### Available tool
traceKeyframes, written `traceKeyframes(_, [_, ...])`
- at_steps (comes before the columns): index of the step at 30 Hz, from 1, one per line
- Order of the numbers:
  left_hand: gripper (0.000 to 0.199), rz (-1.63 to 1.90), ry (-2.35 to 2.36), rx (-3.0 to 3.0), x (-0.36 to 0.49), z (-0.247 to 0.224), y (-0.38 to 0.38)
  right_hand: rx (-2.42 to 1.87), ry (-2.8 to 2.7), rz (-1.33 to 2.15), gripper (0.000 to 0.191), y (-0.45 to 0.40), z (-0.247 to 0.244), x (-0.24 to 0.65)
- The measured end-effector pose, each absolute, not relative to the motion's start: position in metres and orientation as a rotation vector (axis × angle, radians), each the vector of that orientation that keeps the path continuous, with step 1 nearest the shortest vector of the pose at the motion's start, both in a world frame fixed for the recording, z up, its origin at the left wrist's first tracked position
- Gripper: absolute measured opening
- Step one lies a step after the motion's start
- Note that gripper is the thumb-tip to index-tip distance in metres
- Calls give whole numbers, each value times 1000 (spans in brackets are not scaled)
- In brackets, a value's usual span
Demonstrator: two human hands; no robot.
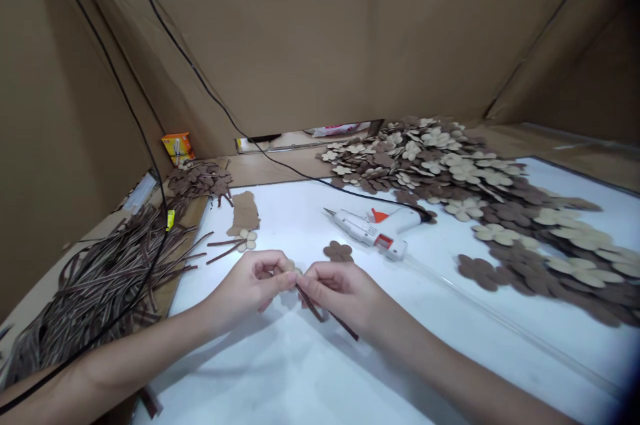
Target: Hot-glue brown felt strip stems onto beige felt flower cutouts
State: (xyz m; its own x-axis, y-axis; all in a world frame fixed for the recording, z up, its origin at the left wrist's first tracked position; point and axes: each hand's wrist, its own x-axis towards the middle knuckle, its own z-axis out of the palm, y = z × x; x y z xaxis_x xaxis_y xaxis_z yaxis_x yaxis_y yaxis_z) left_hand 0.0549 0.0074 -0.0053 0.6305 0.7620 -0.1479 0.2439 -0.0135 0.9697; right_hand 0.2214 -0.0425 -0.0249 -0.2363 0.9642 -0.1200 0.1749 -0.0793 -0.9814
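Near the front edge of the white surface (225, 378), the left hand (247, 285) and right hand (340, 292) meet at the fingertips, both closed in a pinch. Between them sits a small tan felt flower (293, 268) (the fingers hide most of it, so only a sliver of petal shows). The right hand also grips a brown strip (330, 315), its long axis running from the fingertips down and to the right, away from the left hand. Just beyond the hands lies a brown felt flower (338, 252), and farther on a hot glue gun (373, 228) rests on its side, with a clear glue stick (500, 325) near it. Toward the right edge spreads a heap of tan and brown felt flowers (450, 172). Along the left edge lies a bundle of brown strips (100, 278), and another tan flower (247, 240) sits nearer the middle.
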Motion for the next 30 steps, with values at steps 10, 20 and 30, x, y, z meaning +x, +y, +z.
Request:
traceKeyframes(10, [27,333,851,1578,50,-3,16,-1396,-1413,1406,32,-43,-36,217])
traceKeyframes(20, [19,165,854,2202,43,-13,40,-1610,-1506,1310,30,-42,-32,206])
traceKeyframes(30, [18,220,1020,2331,41,-27,29,-1769,-1656,1182,34,-43,-33,207])
